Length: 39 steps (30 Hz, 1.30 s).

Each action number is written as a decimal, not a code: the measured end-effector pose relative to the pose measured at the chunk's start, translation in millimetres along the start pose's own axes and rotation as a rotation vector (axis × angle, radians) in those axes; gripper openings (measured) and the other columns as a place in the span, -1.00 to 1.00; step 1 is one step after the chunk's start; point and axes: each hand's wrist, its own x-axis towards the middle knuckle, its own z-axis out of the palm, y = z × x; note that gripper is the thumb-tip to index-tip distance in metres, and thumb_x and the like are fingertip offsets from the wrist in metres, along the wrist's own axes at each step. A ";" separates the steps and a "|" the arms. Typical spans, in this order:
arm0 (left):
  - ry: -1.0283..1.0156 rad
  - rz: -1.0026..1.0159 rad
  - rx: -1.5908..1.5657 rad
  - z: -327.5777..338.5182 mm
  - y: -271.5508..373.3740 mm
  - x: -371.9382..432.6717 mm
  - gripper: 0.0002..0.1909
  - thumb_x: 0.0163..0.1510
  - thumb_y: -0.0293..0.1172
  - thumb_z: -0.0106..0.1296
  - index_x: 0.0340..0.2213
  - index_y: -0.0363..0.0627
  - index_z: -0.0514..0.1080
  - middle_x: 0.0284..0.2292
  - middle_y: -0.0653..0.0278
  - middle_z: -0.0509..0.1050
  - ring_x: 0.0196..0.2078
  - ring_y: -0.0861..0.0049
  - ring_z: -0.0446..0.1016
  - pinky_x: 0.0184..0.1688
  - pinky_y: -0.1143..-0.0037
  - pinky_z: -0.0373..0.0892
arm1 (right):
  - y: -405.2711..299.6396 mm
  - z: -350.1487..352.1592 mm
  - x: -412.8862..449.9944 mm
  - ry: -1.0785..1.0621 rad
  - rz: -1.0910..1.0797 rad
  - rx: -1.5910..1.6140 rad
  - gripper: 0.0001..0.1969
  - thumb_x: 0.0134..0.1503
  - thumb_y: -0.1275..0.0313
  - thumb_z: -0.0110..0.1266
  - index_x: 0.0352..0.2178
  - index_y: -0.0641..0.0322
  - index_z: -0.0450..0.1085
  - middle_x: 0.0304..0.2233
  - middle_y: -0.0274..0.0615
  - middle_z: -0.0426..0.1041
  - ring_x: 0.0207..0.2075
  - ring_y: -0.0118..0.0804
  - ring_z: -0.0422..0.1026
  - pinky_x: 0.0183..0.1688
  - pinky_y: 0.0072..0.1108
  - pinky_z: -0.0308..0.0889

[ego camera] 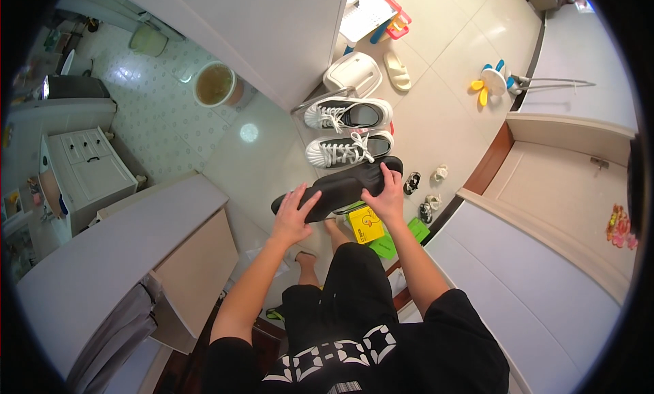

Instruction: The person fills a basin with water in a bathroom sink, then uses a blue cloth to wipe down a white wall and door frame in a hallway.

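Between my two hands is a piece of black footwear [340, 189] that looks like a slipper; whether it is one or a pair, I cannot tell. My left hand [295, 217] grips its left end with fingers over the top and thumb apart. Around the right end, my right hand [386, 197] has its fingers and thumb closed. Just beyond lie two black-and-white sneakers with white laces, a nearer sneaker [350, 149] and a farther sneaker [349, 114], side by side with toes to the left. They rest on a rack [301, 123], mostly hidden beneath them.
A yellow box [366, 224] and a green box [383, 247] lie near my legs. Small shoes [412, 183] stand to the right. A white lidded bin [353, 74] and a pale slipper [397, 71] are beyond the sneakers. A cabinet [199, 271] stands left, a bucket [215, 84] farther off.
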 end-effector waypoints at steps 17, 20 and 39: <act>0.131 -0.078 0.354 32.2 10.4 37.4 0.16 -0.48 0.08 0.43 0.22 0.17 0.19 0.19 0.26 0.20 0.24 0.15 0.14 0.22 -0.12 0.00 | 2.6 1.9 0.6 -0.037 0.023 -0.026 -0.18 -0.25 0.25 0.33 0.10 0.30 0.26 -0.09 -0.04 0.31 -0.09 -0.02 0.40 -0.06 -0.35 0.37; 0.049 -0.122 0.449 35.9 17.8 47.3 0.16 -0.44 0.17 0.38 0.24 0.17 0.17 0.18 0.27 0.24 0.21 0.15 0.19 0.20 -0.07 0.05 | 2.7 1.5 0.4 -0.044 0.034 -0.027 -0.18 -0.26 0.24 0.33 0.08 0.30 0.27 -0.10 -0.05 0.31 -0.10 -0.01 0.41 -0.08 -0.34 0.38; 0.086 0.048 0.363 51.6 26.0 72.4 -0.01 -0.42 0.13 0.32 0.10 0.01 0.33 -0.14 0.31 0.41 -0.16 0.35 0.39 -0.14 0.29 0.31 | -5.6 4.6 5.3 0.000 0.047 -0.119 -0.25 -0.31 0.23 0.30 0.01 0.27 0.38 -0.20 -0.07 0.40 -0.23 -0.03 0.50 -0.16 -0.34 0.44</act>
